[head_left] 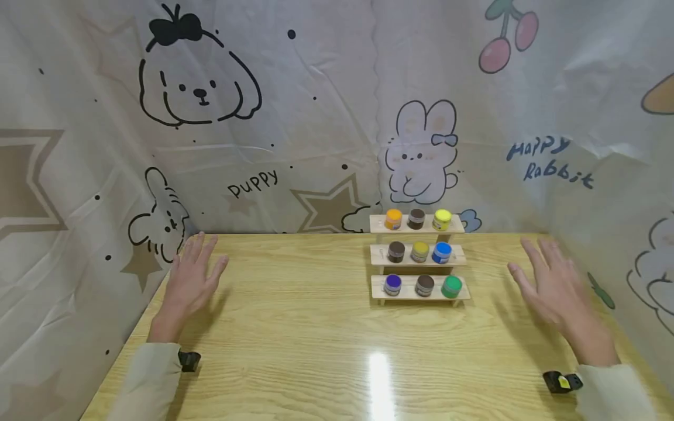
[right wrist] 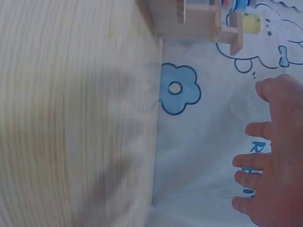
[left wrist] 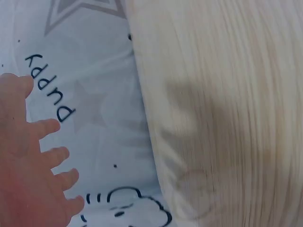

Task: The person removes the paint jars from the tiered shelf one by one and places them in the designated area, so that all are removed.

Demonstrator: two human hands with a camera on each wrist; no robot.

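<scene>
A three-tier wooden rack (head_left: 380,288) stands right of centre on the table, with several small paint jars on its steps. On the top tier are an orange jar (head_left: 393,220), a dark brown jar (head_left: 416,219) and a yellow jar (head_left: 442,220). Dark brown, mustard and blue (head_left: 442,252) jars sit on the middle tier; purple (head_left: 392,285), brown and green (head_left: 451,286) on the bottom. My left hand (head_left: 191,279) hovers over the table's left side, fingers spread, holding nothing. To the rack's right my right hand (head_left: 553,286) is likewise raised and spread, apart from everything.
The light wooden table (head_left: 284,345) reaches back to a printed curtain (head_left: 316,117) with puppy and rabbit drawings. The curtain also encloses the left and right sides. A bright glare strip lies on the table's front middle. Black straps show at both wrists.
</scene>
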